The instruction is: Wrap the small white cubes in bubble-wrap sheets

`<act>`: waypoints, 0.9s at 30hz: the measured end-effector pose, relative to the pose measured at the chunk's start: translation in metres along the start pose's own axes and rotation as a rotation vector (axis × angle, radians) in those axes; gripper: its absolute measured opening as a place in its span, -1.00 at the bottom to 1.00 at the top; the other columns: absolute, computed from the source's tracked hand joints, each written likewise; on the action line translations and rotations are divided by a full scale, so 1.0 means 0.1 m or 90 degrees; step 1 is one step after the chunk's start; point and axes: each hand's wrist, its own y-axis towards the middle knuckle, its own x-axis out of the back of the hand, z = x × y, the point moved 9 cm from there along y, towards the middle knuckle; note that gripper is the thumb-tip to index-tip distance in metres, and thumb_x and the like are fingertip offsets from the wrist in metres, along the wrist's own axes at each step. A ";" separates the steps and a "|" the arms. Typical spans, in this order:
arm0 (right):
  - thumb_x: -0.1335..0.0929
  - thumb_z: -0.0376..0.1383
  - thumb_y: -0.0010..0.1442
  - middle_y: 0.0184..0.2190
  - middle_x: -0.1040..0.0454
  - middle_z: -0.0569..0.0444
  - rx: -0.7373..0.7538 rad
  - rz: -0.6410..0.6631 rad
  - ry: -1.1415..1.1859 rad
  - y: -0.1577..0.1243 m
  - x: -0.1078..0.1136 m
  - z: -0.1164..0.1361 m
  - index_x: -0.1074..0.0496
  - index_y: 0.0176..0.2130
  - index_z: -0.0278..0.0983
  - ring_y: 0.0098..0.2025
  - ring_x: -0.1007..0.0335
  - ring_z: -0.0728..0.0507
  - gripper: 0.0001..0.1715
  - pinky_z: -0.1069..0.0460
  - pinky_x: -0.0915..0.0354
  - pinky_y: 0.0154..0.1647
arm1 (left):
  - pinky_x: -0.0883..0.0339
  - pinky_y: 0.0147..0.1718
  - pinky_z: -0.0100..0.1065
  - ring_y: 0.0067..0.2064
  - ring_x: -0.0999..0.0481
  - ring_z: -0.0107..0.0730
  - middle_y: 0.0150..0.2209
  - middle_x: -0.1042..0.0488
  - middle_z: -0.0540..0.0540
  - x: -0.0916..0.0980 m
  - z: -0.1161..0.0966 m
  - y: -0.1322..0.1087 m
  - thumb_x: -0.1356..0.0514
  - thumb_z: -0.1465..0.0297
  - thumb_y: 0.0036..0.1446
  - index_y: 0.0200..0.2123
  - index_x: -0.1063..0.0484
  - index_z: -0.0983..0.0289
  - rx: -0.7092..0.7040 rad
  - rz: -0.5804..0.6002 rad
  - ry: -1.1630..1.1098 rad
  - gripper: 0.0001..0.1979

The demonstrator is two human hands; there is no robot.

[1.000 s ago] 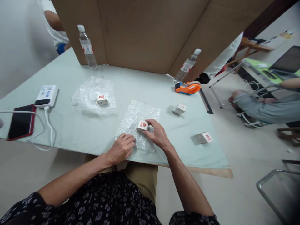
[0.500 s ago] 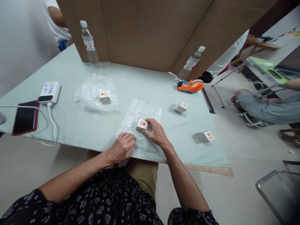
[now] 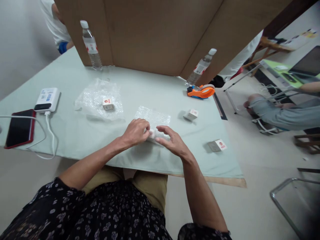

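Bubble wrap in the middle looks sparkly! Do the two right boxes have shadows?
Head view: light glints off the bumpy bubble wrap; also in the head view, the near right box and the far right box cast soft shadows leftward.

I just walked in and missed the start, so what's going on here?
A person is working at a sheet of bubble wrap on the table. The left hand holds its near part folded over what looks like a small box; the right hand is open beside it. Another box sits on a second piece of bubble wrap to the left. Two more boxes are to the right, with an orange tape dispenser farther back.
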 end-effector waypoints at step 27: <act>-0.34 -0.19 0.16 -0.28 -0.60 0.08 -0.053 -0.071 0.020 0.03 -0.15 -0.28 -0.47 -0.37 -0.20 -0.20 -0.50 -0.16 -0.85 -0.04 -0.34 -0.12 | -0.27 -0.37 -0.42 -0.38 -0.43 -0.45 -0.43 -0.53 0.01 -0.30 0.38 -0.02 -0.19 0.40 0.01 -0.42 -0.51 0.30 0.133 0.073 -0.351 -0.88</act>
